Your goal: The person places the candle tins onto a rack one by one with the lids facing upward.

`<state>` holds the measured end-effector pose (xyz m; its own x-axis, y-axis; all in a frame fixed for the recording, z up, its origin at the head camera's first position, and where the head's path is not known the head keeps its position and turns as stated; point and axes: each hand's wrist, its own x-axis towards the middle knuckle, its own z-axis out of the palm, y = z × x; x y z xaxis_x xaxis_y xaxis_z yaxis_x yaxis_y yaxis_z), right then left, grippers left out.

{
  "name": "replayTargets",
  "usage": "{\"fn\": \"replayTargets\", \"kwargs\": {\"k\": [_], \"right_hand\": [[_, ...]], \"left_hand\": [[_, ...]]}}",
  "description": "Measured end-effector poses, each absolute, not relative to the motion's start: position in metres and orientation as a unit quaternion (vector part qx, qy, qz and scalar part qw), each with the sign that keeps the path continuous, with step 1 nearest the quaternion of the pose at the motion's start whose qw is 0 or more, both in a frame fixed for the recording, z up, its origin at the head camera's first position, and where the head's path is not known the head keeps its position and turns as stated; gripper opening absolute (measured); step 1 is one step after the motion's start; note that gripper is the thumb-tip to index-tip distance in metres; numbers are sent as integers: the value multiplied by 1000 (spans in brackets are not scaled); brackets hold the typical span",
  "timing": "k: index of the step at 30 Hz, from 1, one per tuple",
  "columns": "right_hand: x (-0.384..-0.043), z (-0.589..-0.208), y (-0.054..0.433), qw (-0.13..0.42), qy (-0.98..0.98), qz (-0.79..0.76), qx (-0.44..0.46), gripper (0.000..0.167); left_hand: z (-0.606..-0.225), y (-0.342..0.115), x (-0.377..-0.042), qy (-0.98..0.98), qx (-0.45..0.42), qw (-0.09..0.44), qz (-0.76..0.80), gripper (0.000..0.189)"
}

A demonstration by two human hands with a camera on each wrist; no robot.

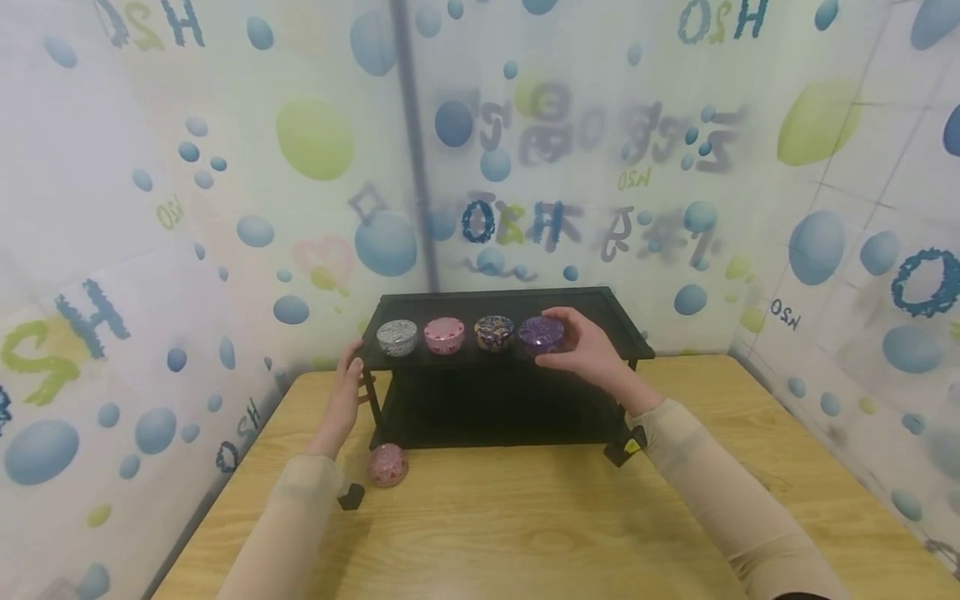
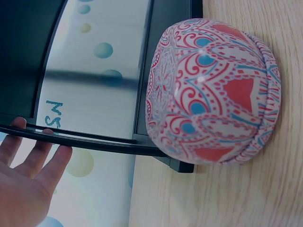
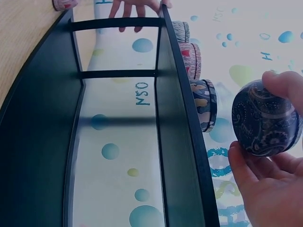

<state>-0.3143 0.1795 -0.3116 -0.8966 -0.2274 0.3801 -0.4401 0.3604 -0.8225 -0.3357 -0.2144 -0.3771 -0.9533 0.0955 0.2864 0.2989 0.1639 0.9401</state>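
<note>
My right hand (image 1: 588, 354) holds a round purple patterned tin (image 1: 542, 335) between thumb and fingers. In the right wrist view that dark paisley tin (image 3: 265, 120) stands off the shelf's upper board, with a gap between. Three more tins line the black shelf's top (image 1: 585, 308): silver-white (image 1: 397, 337), pink (image 1: 445, 336) and dark blue with gold (image 1: 494, 332). My left hand (image 1: 344, 404) touches the shelf's left upper corner, its fingers (image 2: 40, 158) fairly straight. A pink-red patterned tin (image 1: 387, 465) sits on the table by the shelf's front left foot.
The two-level black shelf stands on a light wooden table (image 1: 495, 533). Wrist straps with dark mounts (image 1: 626, 447) sit on both sleeves. Curtains printed with bubbles (image 1: 315, 137) and letters surround the table at the back and sides.
</note>
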Motion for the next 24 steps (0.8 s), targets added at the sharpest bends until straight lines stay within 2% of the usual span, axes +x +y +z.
{"fn": "replayTargets", "kwargs": {"k": [8,17,24], "right_hand": [[-316,-310,181,95,-814,537,202,70],[-325,-309,182,94,-802,551,209,68],[-329,-307,186,83,-805,555,194,69]], "left_hand": [[-378,-215,-338,-757,-128,77,-637,55],[-400,-223,-359,-761,-123,95,-630,55],[-392,-221,-351,-761,-126,86,-630,55]]}}
